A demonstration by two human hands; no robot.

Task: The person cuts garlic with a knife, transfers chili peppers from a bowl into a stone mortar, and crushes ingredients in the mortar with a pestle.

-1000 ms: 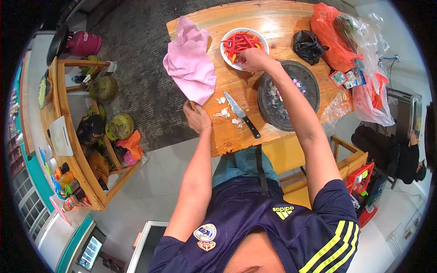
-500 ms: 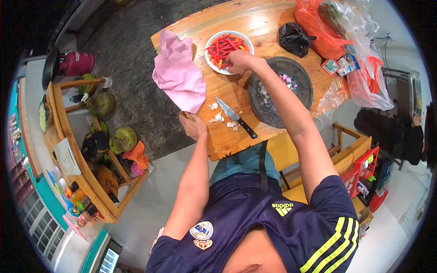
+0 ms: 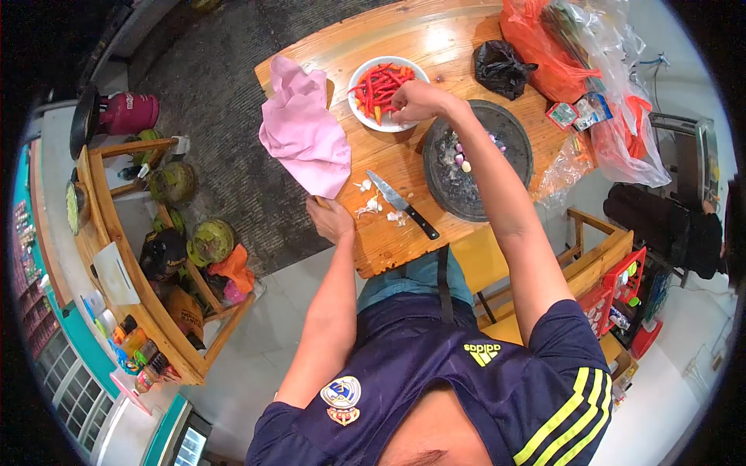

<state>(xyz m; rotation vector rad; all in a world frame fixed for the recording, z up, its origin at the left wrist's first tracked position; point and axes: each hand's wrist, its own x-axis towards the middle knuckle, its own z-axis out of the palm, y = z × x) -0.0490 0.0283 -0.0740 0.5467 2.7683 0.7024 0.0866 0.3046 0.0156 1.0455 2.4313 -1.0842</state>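
My right hand (image 3: 420,102) reaches over the rim of a white bowl (image 3: 362,115) filled with red chilies (image 3: 379,84) and a few orange ones. Its fingers are bent together at the chilies, but what they pinch is hidden. Under my right forearm lies a round dark stone mortar (image 3: 513,175) with peeled shallots (image 3: 466,165) in it. My left hand (image 3: 332,220) is closed around the wooden table's near left edge, just below a pink cloth (image 3: 303,132). Between the cloth and mortar lies a black-handled knife (image 3: 402,203) beside scraps of white garlic peel (image 3: 370,206).
A black plastic bag (image 3: 501,70), an orange bag (image 3: 548,50) and a clear bag (image 3: 629,140) sit on the far right of the wooden table (image 3: 443,35). A wooden shelf (image 3: 116,233) with gas cylinders stands left. Another person (image 3: 660,225) is at the right.
My right hand has shifted slightly right and back within the bowl, and its forearm now covers the mortar differently, baring more shallots. My left hand stays at the table edge.
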